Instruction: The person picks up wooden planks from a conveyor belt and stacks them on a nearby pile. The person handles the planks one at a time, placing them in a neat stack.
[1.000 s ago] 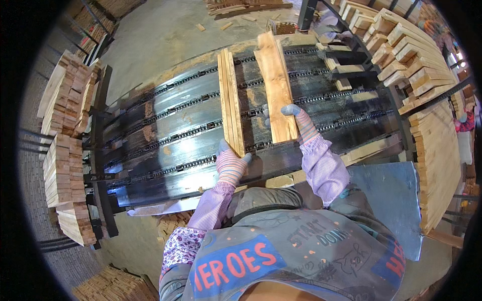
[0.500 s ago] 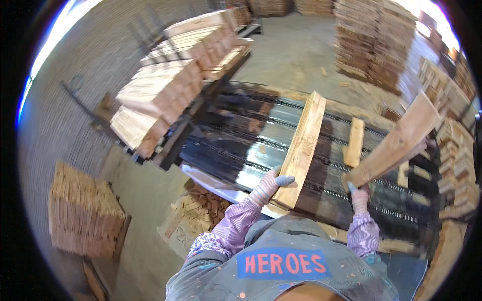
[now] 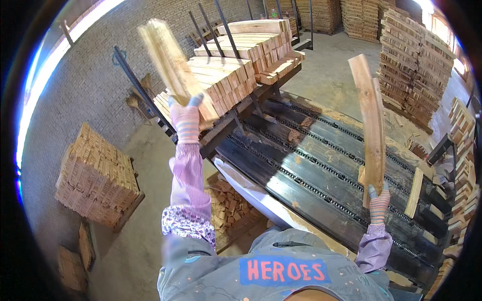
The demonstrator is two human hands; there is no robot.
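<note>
My left hand (image 3: 185,118), in a striped glove, grips the near end of a wooden board (image 3: 172,62). That board is raised and slants up and away, smeared by motion, at the left end of the stacked boards (image 3: 228,85) on a dark metal rack. Whether it touches the stack I cannot tell. My right hand (image 3: 379,204), gloved alike, is closed on the lower end of another wooden board (image 3: 370,115), which stands nearly upright over the chain conveyor (image 3: 306,165). A second piece shows close behind its right edge.
A short wood strip (image 3: 414,192) lies on the conveyor at right. Upright metal posts (image 3: 226,29) rise from the rack. Wood offcuts (image 3: 228,203) fill a container below the conveyor's left side. Tall wood stacks stand at left (image 3: 98,173) and far right (image 3: 414,65).
My left hand has lifted its board off the conveyor and carried it left to the rack. The board in my right hand has swung more upright. My view has turned left.
</note>
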